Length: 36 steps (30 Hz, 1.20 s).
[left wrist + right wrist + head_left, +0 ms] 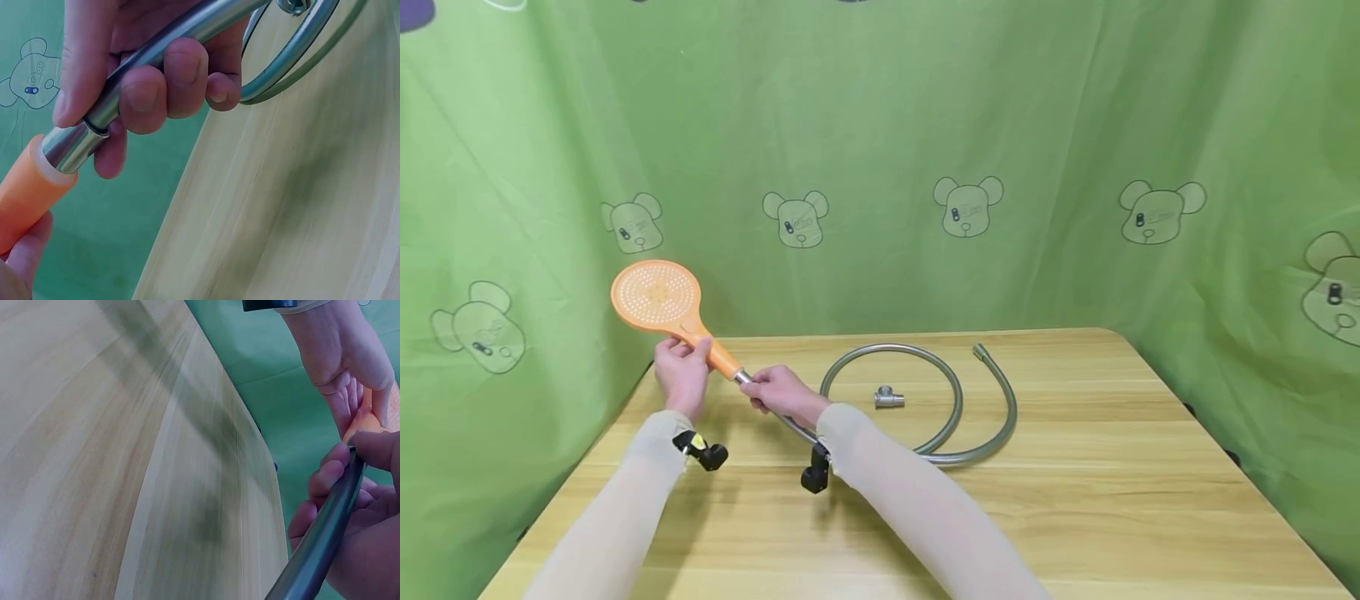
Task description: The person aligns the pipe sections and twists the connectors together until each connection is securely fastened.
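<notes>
An orange shower head is raised over the table's left side, its round perforated face turned toward the head camera. My left hand grips its handle just below the round part. At the handle's lower end, my right hand holds the metal end fitting of a silver shower hose, thumb and fingers curled round it. The fitting meets the white-rimmed end of the handle. From the right hand the hose runs down to the table in a loop, its free end lying at the back.
A small metal tee valve lies inside the hose loop on the wooden table. Green curtains printed with bear heads hang close around the back and sides. A small black camera is strapped to each wrist.
</notes>
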Each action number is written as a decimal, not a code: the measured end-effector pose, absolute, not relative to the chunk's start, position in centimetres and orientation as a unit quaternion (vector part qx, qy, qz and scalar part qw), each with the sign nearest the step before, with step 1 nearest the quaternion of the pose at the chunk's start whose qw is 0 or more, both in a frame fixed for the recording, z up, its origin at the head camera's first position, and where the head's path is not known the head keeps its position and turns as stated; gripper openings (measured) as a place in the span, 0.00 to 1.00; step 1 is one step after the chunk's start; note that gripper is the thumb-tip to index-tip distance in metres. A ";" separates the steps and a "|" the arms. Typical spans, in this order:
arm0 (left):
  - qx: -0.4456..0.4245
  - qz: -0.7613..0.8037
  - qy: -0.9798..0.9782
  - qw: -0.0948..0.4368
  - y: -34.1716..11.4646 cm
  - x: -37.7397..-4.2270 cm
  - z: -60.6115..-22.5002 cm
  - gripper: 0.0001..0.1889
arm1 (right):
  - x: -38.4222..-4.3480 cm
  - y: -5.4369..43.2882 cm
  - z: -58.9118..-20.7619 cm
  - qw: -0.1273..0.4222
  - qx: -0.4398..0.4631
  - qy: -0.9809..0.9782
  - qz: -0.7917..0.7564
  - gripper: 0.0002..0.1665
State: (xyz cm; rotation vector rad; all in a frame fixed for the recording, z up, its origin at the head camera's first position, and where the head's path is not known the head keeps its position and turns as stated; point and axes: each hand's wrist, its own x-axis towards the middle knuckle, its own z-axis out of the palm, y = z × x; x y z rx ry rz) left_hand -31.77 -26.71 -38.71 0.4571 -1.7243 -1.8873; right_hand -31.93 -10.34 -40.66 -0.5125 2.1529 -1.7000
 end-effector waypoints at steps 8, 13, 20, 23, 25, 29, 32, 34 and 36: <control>0.168 -0.706 -0.632 0.271 -26.6 -32.0 -38.5 0.31 | -32.4 -10.4 -41.0 0.175 -0.173 0.745 -0.620 0.07; 0.165 -0.702 -0.635 0.276 -26.7 -31.9 -38.5 0.30 | -32.3 -10.4 -40.9 0.178 -0.171 0.750 -0.614 0.12; 0.167 -0.694 -0.646 0.270 -26.6 -31.9 -38.3 0.31 | -31.8 -10.1 -40.3 0.174 -0.162 0.758 -0.608 0.12; 0.163 -0.692 -0.648 0.272 -26.5 -31.9 -38.2 0.31 | -31.8 -10.3 -40.2 0.168 -0.169 0.759 -0.605 0.10; 0.162 -0.696 -0.644 0.274 -26.6 -31.9 -38.1 0.30 | -31.9 -10.3 -40.2 0.166 -0.177 0.761 -0.602 0.11; 0.163 -0.708 -0.633 0.266 -26.7 -31.8 -38.1 0.30 | -32.0 -10.3 -40.3 0.176 -0.182 0.752 -0.608 0.16; 0.166 -0.711 -0.633 0.259 -26.7 -31.6 -38.2 0.30 | -32.0 -10.3 -40.4 0.184 -0.174 0.751 -0.610 0.17; 0.169 -0.707 -0.638 0.256 -26.6 -31.5 -38.2 0.31 | -31.9 -10.3 -40.4 0.183 -0.168 0.755 -0.607 0.14; 0.168 -0.703 -0.643 0.253 -26.6 -31.4 -38.2 0.31 | -31.8 -10.2 -40.4 0.180 -0.164 0.759 -0.604 0.12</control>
